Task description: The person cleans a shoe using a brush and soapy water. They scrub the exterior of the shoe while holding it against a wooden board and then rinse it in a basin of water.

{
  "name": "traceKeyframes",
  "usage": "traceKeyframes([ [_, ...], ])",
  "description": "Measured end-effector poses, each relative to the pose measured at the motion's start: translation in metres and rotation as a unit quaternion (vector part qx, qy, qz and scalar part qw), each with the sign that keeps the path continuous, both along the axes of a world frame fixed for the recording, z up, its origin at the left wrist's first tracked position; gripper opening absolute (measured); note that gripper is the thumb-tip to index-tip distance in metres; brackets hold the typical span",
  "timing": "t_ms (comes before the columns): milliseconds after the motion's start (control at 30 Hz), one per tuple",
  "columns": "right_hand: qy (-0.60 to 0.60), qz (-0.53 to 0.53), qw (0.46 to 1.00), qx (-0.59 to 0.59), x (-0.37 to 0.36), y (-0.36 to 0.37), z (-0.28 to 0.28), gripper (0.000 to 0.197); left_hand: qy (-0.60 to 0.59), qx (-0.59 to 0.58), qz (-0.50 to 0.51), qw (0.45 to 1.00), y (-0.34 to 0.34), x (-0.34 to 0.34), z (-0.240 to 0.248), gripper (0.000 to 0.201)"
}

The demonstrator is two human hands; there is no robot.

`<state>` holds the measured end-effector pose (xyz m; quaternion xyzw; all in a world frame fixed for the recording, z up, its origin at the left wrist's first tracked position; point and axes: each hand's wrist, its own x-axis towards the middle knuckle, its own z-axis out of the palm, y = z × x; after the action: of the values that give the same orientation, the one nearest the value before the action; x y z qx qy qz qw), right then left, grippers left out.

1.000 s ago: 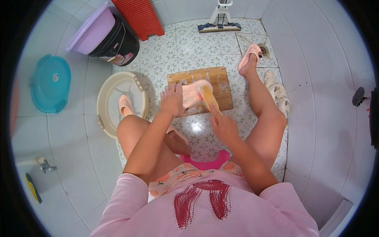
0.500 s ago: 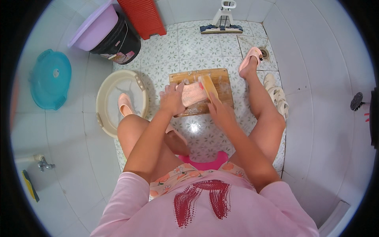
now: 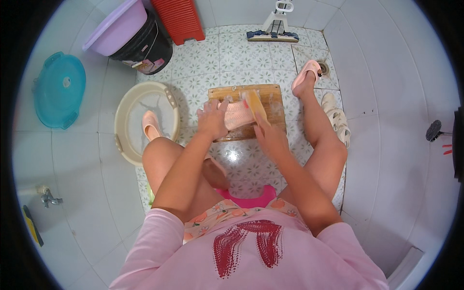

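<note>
"Where is the pink slipper [image 3: 238,115] lying?"

"It is lying on the wooden board [image 3: 278,119], ridged side facing up, between the person's two hands. The board is sitting in front of the person, over the flowered tile floor [image 3: 244,55]; whether it is resting flat or standing raised, I cannot tell."

"What is the left hand [image 3: 212,121] doing with its grip?"

"It is bending fingers and thumb over the slipper's left end and holding it against the board. How hard it is pressing, I cannot tell."

"And the right hand [image 3: 273,141]?"

"That grip is wrapping closely round the near end of a yellow brush [image 3: 256,107]. The brush is slanting away from the person and a little to the left, its head covering the slipper's right end."

"What is standing round about?"

"A cream basin [image 3: 124,152] is standing left of the board, and another slipper [image 3: 150,120], pink too, is showing inside its rim. Farther off, a purple tub [image 3: 116,30] is tilting against a black bucket [image 3: 157,50], and a red ridged panel [image 3: 180,20] is standing just beside them. A flat-headed mop [image 3: 273,36] is standing near the far wall. Pale sandals [image 3: 334,113] are lying beyond the person's right leg [image 3: 319,123]."
</note>
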<state>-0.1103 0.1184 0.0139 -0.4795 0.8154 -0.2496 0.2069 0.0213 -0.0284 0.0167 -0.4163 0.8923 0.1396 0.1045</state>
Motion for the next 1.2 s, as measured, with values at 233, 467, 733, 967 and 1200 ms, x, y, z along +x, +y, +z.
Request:
traceKeyframes([
  [233, 0.054, -0.01, 0.996, 0.066, 0.027, 0.0, -0.001, 0.044, 0.008, -0.021, -0.02, 1.0, 0.003, -0.002, -0.004, 0.082],
  [467, 0.045, -0.029, 0.999, 0.0, 0.011, -0.009, -0.013, 0.045, 0.003, -0.018, -0.012, 1.0, 0.004, -0.003, -0.002, 0.078],
  [733, 0.034, -0.002, 0.998, 0.046, 0.034, 0.012, 0.002, 0.044, -0.003, -0.022, -0.02, 1.0, 0.008, -0.003, -0.002, 0.076],
  [967, 0.058, -0.037, 0.997, 0.045, 0.016, -0.03, -0.012, 0.044, 0.029, 0.007, -0.012, 0.999, 0.005, 0.004, -0.001, 0.096],
  [1200, 0.035, -0.031, 0.998, 0.052, 0.004, -0.028, -0.025, 0.045, 0.12, 0.032, 0.081, 0.989, 0.008, 0.007, -0.007, 0.105],
])
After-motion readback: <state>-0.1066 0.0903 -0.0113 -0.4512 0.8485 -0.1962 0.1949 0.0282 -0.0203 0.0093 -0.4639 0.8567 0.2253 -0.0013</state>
